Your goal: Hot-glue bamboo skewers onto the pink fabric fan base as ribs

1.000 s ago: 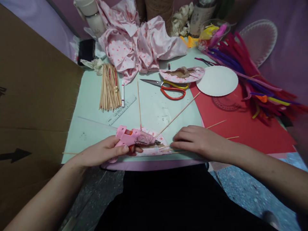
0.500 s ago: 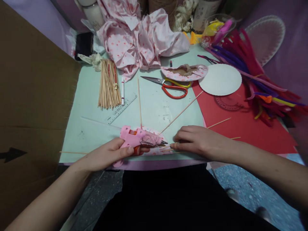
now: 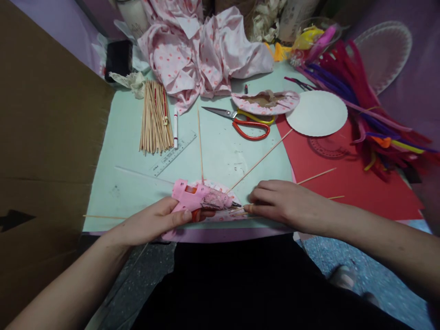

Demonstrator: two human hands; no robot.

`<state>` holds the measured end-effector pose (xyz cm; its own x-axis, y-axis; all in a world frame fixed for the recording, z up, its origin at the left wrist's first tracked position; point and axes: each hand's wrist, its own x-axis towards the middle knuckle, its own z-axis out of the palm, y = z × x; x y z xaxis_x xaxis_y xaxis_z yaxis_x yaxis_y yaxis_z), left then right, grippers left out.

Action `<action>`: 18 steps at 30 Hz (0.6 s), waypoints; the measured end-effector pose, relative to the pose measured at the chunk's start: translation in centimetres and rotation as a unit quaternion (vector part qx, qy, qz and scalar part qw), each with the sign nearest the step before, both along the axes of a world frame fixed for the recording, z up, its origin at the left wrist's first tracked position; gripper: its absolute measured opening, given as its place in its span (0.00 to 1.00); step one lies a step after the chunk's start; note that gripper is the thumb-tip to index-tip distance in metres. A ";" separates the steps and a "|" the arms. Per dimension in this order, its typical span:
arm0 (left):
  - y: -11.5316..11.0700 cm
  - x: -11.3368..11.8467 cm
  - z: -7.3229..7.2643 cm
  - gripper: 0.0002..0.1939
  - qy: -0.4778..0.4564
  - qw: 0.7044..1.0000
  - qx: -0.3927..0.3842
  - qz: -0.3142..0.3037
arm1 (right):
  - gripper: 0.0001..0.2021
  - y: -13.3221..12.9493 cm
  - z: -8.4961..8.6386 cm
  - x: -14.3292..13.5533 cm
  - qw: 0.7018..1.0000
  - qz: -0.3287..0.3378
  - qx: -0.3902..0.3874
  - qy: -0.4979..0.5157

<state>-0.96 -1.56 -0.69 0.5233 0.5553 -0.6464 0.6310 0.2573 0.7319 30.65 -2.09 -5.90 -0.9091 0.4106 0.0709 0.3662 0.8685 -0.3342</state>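
My left hand (image 3: pixel 168 217) is wrapped round a pink glue gun (image 3: pixel 192 197), with a clear glue stick (image 3: pixel 140 175) jutting from its back end. The gun's metal nozzle points right, close to the fingertips of my right hand (image 3: pixel 278 201). Those fingers are closed on a thin wooden skewer (image 3: pixel 316 176), near the table's front edge. Beneath the gun lies a piece covered in pink spotted fabric (image 3: pixel 223 187), partly hidden by the gun and my hands. More skewers fan out from it, one (image 3: pixel 200 146) pointing away and another (image 3: pixel 261 160) slanting to the upper right.
Scissors (image 3: pixel 240 120), a ruler (image 3: pixel 175 153), a marker (image 3: pixel 175 130) and a bundle of skewers (image 3: pixel 156 121) lie further back. A fabric-covered ring (image 3: pixel 268 109) touches a white paper plate (image 3: pixel 316 114). Pipe cleaners (image 3: pixel 367 114) pile up at right; crumpled spotted cloth (image 3: pixel 206 59) lies behind. Cardboard (image 3: pixel 51 137) stands left.
The view has shifted slightly. The glue gun and both hands stay almost in place, the nozzle still near my right fingertips.
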 end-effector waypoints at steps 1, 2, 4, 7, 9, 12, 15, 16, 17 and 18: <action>0.0 0.1 0.0 0.17 -0.002 1.000 0.000 0.001 | 0.14 0.0 0.0 0.0 1.000 0.000 0.003 0.000; 0.0 0.1 0.1 0.18 -0.005 1.000 -0.001 0.003 | 0.13 0.0 0.1 0.0 1.000 0.000 0.004 -0.003; 0.0 0.2 0.1 0.19 -0.011 1.000 -0.003 0.007 | 0.13 0.0 0.1 0.0 1.000 0.000 0.005 -0.007; -0.2 0.1 0.0 0.22 -0.019 1.000 -0.005 0.011 | 0.13 0.0 0.0 0.0 1.000 -0.003 -0.004 -0.013; -0.2 0.0 0.0 0.24 -0.011 1.000 -0.002 0.029 | 0.14 0.0 -0.2 0.1 1.000 -0.004 -0.014 -0.003; -0.3 -0.1 -0.1 0.25 -0.001 0.999 -0.004 0.048 | 0.15 0.0 -0.2 0.4 0.999 -0.006 -0.023 0.022; -0.4 -0.1 0.0 0.26 -0.010 0.999 -0.015 0.033 | 0.17 0.2 0.6 1.2 0.998 -0.030 -0.032 0.042; -0.4 -0.1 0.0 0.27 -0.005 0.999 -0.010 0.036 | 0.17 0.2 1.0 1.6 0.997 -0.046 -0.035 0.049; -0.5 -0.2 -0.1 0.27 0.004 0.999 -0.003 0.040 | 0.17 0.3 1.6 2.1 0.996 -0.066 -0.034 0.058; -0.5 -0.3 -0.2 0.27 0.016 0.999 0.008 0.044 | 0.16 0.3 2.1 2.7 0.993 -0.088 -0.029 0.067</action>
